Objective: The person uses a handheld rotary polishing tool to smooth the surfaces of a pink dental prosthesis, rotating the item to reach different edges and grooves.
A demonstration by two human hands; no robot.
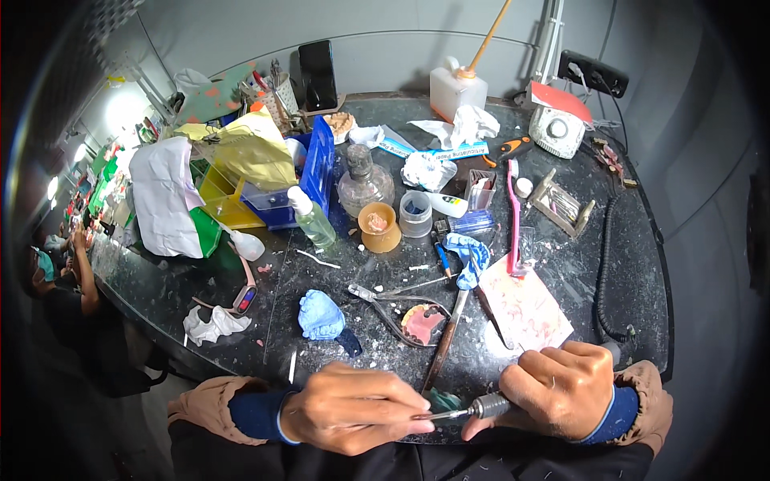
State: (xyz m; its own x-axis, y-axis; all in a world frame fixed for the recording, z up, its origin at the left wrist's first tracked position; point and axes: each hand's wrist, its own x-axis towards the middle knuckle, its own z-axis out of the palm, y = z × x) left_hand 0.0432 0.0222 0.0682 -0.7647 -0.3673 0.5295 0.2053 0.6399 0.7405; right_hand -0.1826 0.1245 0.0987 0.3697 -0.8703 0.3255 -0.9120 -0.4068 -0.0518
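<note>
My right hand point(559, 390) is wrapped round a grey metal rotary handpiece point(489, 406), whose thin shaft points left. Close to that shaft's tip, the fingers of my left hand point(353, 409) are pressed together in a pinch; what they hold is too small and hidden to name. Just beyond my hands lie a wooden-handled spatula point(443, 349), a pink dental plate with teeth point(423, 324) and metal pliers point(385, 309) spread around it. A blue dental cast point(321, 314) stands to the left, and a blue horseshoe-shaped impression point(468, 258) lies farther back.
At the right are a stained paper sheet point(525, 305), a pink toothbrush point(513, 216), a white control box point(557, 131) and a coiled cable point(601, 280). A glass burner point(365, 186), a pump bottle point(311, 218) and blue and yellow bins point(277, 188) stand farther back. Another person point(72, 305) sits far left.
</note>
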